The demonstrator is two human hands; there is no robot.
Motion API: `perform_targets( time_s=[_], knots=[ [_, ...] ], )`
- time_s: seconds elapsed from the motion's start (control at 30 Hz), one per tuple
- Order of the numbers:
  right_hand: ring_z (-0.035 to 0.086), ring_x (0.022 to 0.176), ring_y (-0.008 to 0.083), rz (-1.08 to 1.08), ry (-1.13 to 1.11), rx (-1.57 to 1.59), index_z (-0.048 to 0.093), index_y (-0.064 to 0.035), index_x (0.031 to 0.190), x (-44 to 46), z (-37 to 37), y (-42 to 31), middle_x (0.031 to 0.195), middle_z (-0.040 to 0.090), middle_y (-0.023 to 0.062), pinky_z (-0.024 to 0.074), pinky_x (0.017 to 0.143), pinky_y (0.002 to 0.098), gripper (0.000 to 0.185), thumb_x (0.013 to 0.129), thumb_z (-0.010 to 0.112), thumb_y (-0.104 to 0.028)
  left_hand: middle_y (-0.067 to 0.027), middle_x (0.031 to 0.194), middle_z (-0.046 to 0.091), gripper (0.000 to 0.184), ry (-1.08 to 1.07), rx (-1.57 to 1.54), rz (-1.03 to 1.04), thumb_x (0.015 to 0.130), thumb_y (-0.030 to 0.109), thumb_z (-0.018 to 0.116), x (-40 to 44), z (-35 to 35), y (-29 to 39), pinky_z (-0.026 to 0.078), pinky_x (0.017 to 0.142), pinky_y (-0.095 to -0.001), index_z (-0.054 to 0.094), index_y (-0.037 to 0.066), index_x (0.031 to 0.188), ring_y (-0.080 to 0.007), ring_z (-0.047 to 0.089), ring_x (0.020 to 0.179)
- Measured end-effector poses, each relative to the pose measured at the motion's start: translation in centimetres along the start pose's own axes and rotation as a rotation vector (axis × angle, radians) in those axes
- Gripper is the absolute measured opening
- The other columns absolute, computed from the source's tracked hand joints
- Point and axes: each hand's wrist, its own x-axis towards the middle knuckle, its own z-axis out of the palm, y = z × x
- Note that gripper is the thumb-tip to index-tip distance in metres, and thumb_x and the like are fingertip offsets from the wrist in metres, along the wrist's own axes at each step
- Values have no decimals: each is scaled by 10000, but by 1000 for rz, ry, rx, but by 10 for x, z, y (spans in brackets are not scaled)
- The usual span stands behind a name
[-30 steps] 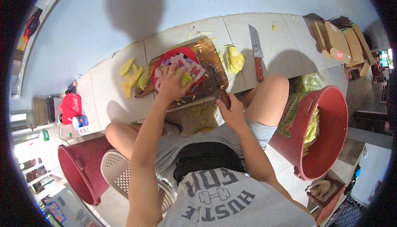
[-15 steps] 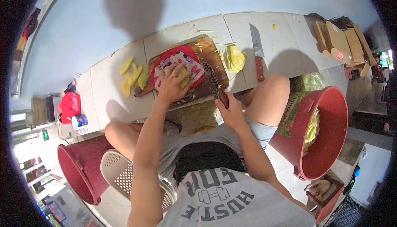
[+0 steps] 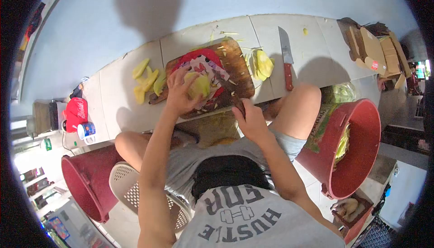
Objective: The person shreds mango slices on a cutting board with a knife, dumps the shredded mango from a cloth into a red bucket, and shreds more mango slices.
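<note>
My left hand (image 3: pixel 180 95) is wrapped round a piece of pale yellow-green fruit (image 3: pixel 200 86), tilting it on a red-edged patterned cloth (image 3: pixel 196 56). Under the cloth lies a wooden cutting board (image 3: pixel 239 63). My right hand (image 3: pixel 251 120) grips the brown handle of a dark-bladed knife (image 3: pixel 237 101); its blurred blade reaches up beside the fruit, and I cannot tell whether they touch. Several cut fruit pieces (image 3: pixel 147 81) lie left of the board, and more fruit slices (image 3: pixel 262 65) are stacked to its right.
A second knife (image 3: pixel 287 63) with a red handle rests on the white tiled surface (image 3: pixel 307 40). Below right stands a red bin (image 3: pixel 361 148) holding pale shreds (image 3: pixel 342 146). Another red bin (image 3: pixel 86 180) and a beige basket (image 3: pixel 129 182) are lower left; cardboard boxes (image 3: pixel 373 51) sit far right.
My left hand has shifted slightly left and tipped the fruit up, so more of it shows. The knife in my right hand has swung a little nearer the fruit.
</note>
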Motion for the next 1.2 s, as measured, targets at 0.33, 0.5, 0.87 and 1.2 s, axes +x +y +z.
perform_targets(
  time_s=[0.33,0.5,0.87,1.2],
  knots=[
    [628,799,493,-45,-197,-230,466,30,1058,51,25,-24,816,641,286,490,706,572,300,969,575,-235,-181,1261,558,446,-87,-77,-118,765,95,731,-30,-2,17,458,986,-487,625,67,1197,-415,487,1199],
    [675,773,452,-106,-259,-329,474,24,1062,63,9,-21,829,664,257,563,677,531,323,993,525,-287,-203,1282,555,478,-202,-64,-137,748,121,765,-20,-10,19,445,1012,-501,623,58,1199,-443,469,1232],
    [675,704,426,-182,-295,-494,467,-10,1157,69,6,-54,847,657,232,557,596,526,349,969,556,-290,-252,1292,553,533,-373,73,-126,709,149,790,0,-2,26,387,1048,-518,618,31,1200,-462,462,1240],
    [686,719,416,-267,-394,-585,472,-21,1053,96,0,-41,762,662,221,552,575,527,297,951,572,-282,-234,1299,565,511,-441,69,-266,692,100,758,8,-7,44,279,1131,-569,642,-17,1176,-408,432,1305]
  ],
)
